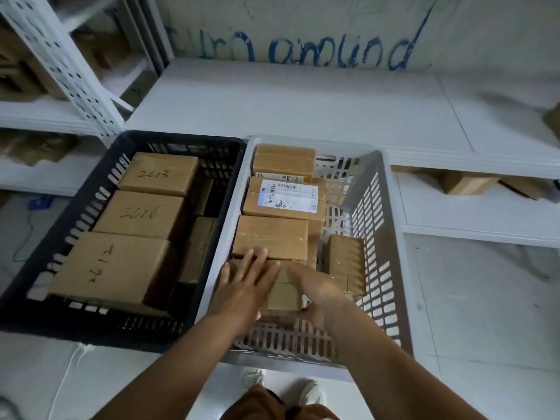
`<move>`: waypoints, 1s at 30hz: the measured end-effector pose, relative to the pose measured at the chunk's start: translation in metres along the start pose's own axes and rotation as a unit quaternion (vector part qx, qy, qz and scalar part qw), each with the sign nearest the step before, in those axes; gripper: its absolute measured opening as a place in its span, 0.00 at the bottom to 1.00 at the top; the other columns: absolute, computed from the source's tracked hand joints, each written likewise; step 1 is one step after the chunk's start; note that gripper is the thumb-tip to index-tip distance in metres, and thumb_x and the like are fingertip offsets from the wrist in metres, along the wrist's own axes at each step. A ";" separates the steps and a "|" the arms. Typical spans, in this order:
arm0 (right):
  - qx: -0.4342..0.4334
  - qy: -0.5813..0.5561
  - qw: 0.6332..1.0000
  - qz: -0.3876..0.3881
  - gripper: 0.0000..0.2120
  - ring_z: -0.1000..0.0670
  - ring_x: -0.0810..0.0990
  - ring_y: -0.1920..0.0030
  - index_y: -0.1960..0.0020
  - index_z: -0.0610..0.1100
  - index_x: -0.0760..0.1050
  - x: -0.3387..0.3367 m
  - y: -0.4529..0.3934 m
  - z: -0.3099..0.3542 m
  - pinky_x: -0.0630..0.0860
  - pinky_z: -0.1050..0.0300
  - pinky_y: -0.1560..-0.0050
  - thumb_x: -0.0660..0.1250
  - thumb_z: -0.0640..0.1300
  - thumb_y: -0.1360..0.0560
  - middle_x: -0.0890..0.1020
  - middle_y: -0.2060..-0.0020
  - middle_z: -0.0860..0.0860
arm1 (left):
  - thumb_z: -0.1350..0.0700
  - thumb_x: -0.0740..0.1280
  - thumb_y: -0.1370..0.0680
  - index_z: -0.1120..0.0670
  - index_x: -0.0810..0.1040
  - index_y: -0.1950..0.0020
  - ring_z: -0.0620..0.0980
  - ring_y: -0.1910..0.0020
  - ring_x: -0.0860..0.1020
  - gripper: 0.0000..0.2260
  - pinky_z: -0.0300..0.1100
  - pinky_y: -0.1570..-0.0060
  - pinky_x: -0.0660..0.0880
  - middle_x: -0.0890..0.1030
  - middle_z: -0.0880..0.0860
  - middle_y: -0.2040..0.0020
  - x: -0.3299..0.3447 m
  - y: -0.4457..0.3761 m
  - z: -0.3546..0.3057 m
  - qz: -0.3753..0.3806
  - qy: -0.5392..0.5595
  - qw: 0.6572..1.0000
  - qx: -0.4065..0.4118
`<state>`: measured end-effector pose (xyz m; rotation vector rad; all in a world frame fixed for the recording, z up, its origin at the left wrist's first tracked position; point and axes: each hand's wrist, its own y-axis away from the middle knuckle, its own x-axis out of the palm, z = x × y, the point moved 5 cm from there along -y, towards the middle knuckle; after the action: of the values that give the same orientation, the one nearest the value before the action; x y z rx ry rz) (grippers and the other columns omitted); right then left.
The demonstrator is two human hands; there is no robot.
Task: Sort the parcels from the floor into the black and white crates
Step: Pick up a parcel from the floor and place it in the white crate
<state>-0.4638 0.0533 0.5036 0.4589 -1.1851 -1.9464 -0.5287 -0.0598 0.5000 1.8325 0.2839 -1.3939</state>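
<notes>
A black crate (100, 183) on the left holds several brown cardboard parcels with handwritten numbers, one marked 2616 (139, 213). Beside it on the right, a white crate (375, 207) holds several brown parcels, one with a white shipping label (288, 195). Both my hands are inside the white crate at its near end. My left hand (245, 283) lies with straight fingers on a taped parcel (271, 236). My right hand (318, 294) curls round a small brown parcel (283, 297), thumb at its near edge.
White shelving (303, 101) runs behind the crates, with blue writing on the wall above. A perforated white rack post (66, 65) stands at the left. More cardboard boxes (466, 183) lie under the shelf at the right. A blue cable (27, 225) trails on the floor at left.
</notes>
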 end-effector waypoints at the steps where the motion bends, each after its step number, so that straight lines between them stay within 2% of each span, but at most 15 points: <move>1: -0.012 0.018 1.000 0.003 0.17 0.46 0.83 0.57 0.37 0.46 0.73 0.001 -0.003 -0.001 0.81 0.50 0.58 0.66 0.51 0.24 0.83 0.54 0.46 | 0.60 0.65 0.23 0.46 0.35 0.23 0.53 0.29 0.27 0.42 0.59 0.29 0.38 0.28 0.50 0.25 0.000 -0.001 -0.001 -0.002 -0.004 1.000 0.005; 3: -0.032 0.074 0.997 0.000 0.21 0.47 0.80 0.48 0.34 0.48 0.70 0.001 -0.009 -0.004 0.78 0.50 0.47 0.66 0.53 0.25 0.81 0.47 0.48 | 0.62 0.64 0.23 0.48 0.34 0.23 0.55 0.28 0.27 0.43 0.60 0.29 0.37 0.27 0.51 0.25 0.001 -0.002 -0.003 -0.003 -0.011 1.000 0.006; 6: -0.040 0.140 0.989 -0.012 0.22 0.49 0.78 0.51 0.34 0.44 0.70 -0.002 -0.009 0.007 0.74 0.54 0.52 0.64 0.55 0.24 0.79 0.49 0.49 | 0.67 0.63 0.25 0.49 0.30 0.25 0.57 0.28 0.27 0.45 0.60 0.28 0.39 0.24 0.52 0.28 0.004 -0.001 -0.005 -0.012 -0.030 0.999 0.007; 10: -0.076 0.113 0.989 -0.057 0.39 0.44 0.77 0.49 0.26 0.48 0.59 -0.011 -0.026 0.052 0.74 0.50 0.52 0.66 0.61 0.32 0.75 0.41 0.46 | 0.67 0.62 0.24 0.48 0.30 0.25 0.58 0.27 0.29 0.44 0.58 0.27 0.41 0.26 0.54 0.27 0.009 0.000 -0.003 -0.049 -0.022 0.998 0.014; 13: -0.120 0.075 0.986 -0.086 0.35 0.45 0.71 0.40 0.23 0.49 0.51 -0.015 -0.045 0.093 0.69 0.51 0.43 0.62 0.55 0.25 0.68 0.30 0.45 | 0.69 0.59 0.23 0.47 0.28 0.27 0.56 0.27 0.28 0.43 0.55 0.27 0.37 0.25 0.53 0.28 0.006 -0.001 -0.002 -0.063 -0.007 0.998 0.016; 15: -0.125 0.113 0.979 -0.115 0.33 0.44 0.72 0.40 0.23 0.46 0.54 -0.015 -0.062 0.111 0.71 0.50 0.41 0.59 0.54 0.24 0.70 0.32 0.44 | 0.70 0.57 0.24 0.46 0.28 0.27 0.56 0.28 0.26 0.43 0.55 0.28 0.35 0.24 0.52 0.28 0.004 -0.003 -0.002 -0.054 0.003 0.998 0.015; 16: -0.132 0.131 0.974 -0.126 0.29 0.45 0.74 0.45 0.25 0.43 0.58 -0.014 -0.067 0.118 0.73 0.51 0.46 0.57 0.52 0.22 0.73 0.37 0.44 | 0.71 0.58 0.25 0.46 0.29 0.26 0.56 0.29 0.26 0.44 0.56 0.28 0.36 0.25 0.52 0.27 0.007 -0.004 -0.001 -0.053 0.007 0.999 0.010; 18: -0.144 0.164 0.967 -0.131 0.22 0.46 0.74 0.56 0.30 0.38 0.67 -0.008 -0.067 0.129 0.71 0.53 0.55 0.55 0.48 0.20 0.76 0.45 0.41 | 0.70 0.69 0.32 0.48 0.41 0.22 0.61 0.25 0.35 0.49 0.62 0.28 0.52 0.36 0.56 0.22 0.008 -0.007 0.002 -0.107 -0.007 0.994 0.027; 20: -0.171 0.229 0.946 -0.153 0.19 0.44 0.76 0.51 0.34 0.36 0.71 -0.006 -0.068 0.139 0.70 0.51 0.52 0.55 0.46 0.19 0.77 0.41 0.39 | 0.67 0.78 0.48 0.51 0.62 0.25 0.61 0.26 0.56 0.54 0.59 0.39 0.69 0.58 0.58 0.23 0.015 -0.007 0.008 -0.106 -0.014 0.994 0.032; 21: -0.173 0.272 0.933 -0.161 0.17 0.43 0.77 0.47 0.35 0.36 0.72 -0.007 -0.071 0.144 0.71 0.52 0.51 0.56 0.43 0.19 0.77 0.40 0.39 | 0.66 0.79 0.52 0.50 0.65 0.26 0.60 0.28 0.60 0.55 0.57 0.41 0.70 0.62 0.58 0.25 0.016 -0.008 0.010 -0.110 -0.011 0.994 0.027; 23: -0.157 0.370 0.898 -0.178 0.13 0.45 0.77 0.41 0.36 0.37 0.71 -0.010 -0.072 0.146 0.71 0.57 0.49 0.55 0.38 0.19 0.77 0.40 0.41 | 0.62 0.81 0.47 0.48 0.56 0.23 0.61 0.26 0.54 0.57 0.59 0.36 0.62 0.55 0.57 0.22 0.017 -0.012 0.008 -0.095 -0.005 0.995 0.039; 24: -0.139 0.393 0.893 -0.171 0.13 0.44 0.77 0.41 0.36 0.37 0.70 -0.010 -0.077 0.146 0.71 0.58 0.48 0.55 0.37 0.19 0.77 0.41 0.41 | 0.59 0.78 0.38 0.45 0.43 0.22 0.63 0.24 0.44 0.56 0.62 0.32 0.53 0.43 0.56 0.21 0.016 -0.014 0.005 -0.090 0.014 0.995 0.044; 26: -0.154 0.402 0.886 -0.171 0.14 0.44 0.77 0.45 0.35 0.36 0.70 -0.013 -0.085 0.149 0.72 0.57 0.47 0.55 0.36 0.19 0.77 0.45 0.41 | 0.57 0.66 0.23 0.41 0.19 0.33 0.60 0.30 0.24 0.50 0.61 0.34 0.32 0.19 0.51 0.31 0.024 -0.020 0.004 -0.055 0.001 0.997 0.048; 28: -0.180 0.402 0.881 -0.173 0.13 0.47 0.75 0.50 0.36 0.37 0.70 -0.014 -0.089 0.151 0.72 0.58 0.51 0.55 0.36 0.19 0.75 0.50 0.44 | 0.57 0.61 0.20 0.42 0.13 0.40 0.58 0.35 0.19 0.48 0.60 0.38 0.26 0.13 0.50 0.38 0.031 -0.025 0.004 -0.032 0.007 0.999 0.033; 30: -0.177 0.359 0.901 -0.169 0.14 0.45 0.76 0.45 0.35 0.37 0.69 -0.017 -0.089 0.147 0.73 0.56 0.45 0.54 0.36 0.19 0.76 0.45 0.42 | 0.58 0.61 0.20 0.42 0.13 0.40 0.58 0.36 0.19 0.49 0.61 0.38 0.26 0.12 0.51 0.39 0.036 -0.029 0.003 -0.037 0.008 0.999 0.021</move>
<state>-0.5880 0.1730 0.4977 1.1184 -0.2794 -1.9405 -0.5351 -0.0522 0.4549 1.8846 0.3359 -1.4452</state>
